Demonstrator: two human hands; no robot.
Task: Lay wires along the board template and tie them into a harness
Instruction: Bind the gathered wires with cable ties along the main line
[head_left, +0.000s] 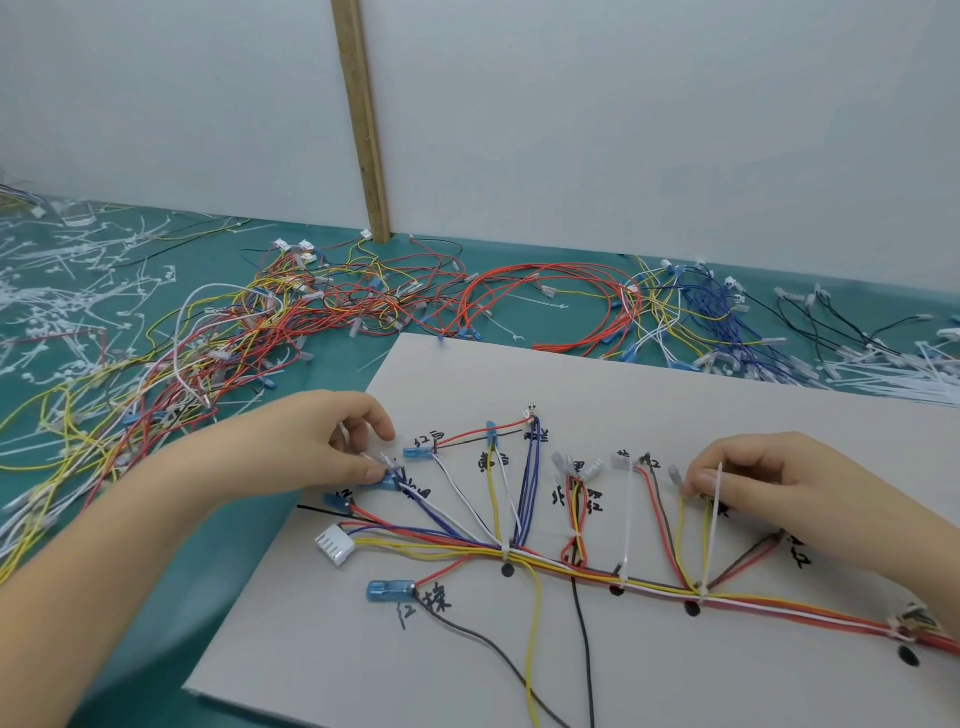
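A grey board template (675, 410) with black hand-written marks lies in front of me on the green table. A bundle of coloured wires (597, 571) runs along it, with branches fanning upward to blue and clear terminals. White cable ties (716, 525) stand up from the trunk. My left hand (332, 447) pinches a blue terminal (387, 483) with its wires at the board's left edge. My right hand (779, 483) pinches a clear terminal (675, 475) on a yellow wire near a tie. A white connector (335, 543) sits at the bundle's left end.
Loose wires in red, yellow and white (270, 332) are heaped left of the board, with red loops (550, 301) and blue wires (711, 312) behind it. Cut tie ends (62, 270) litter the far left. A pile of white ties (893, 369) lies at right. A wooden post (363, 119) stands behind.
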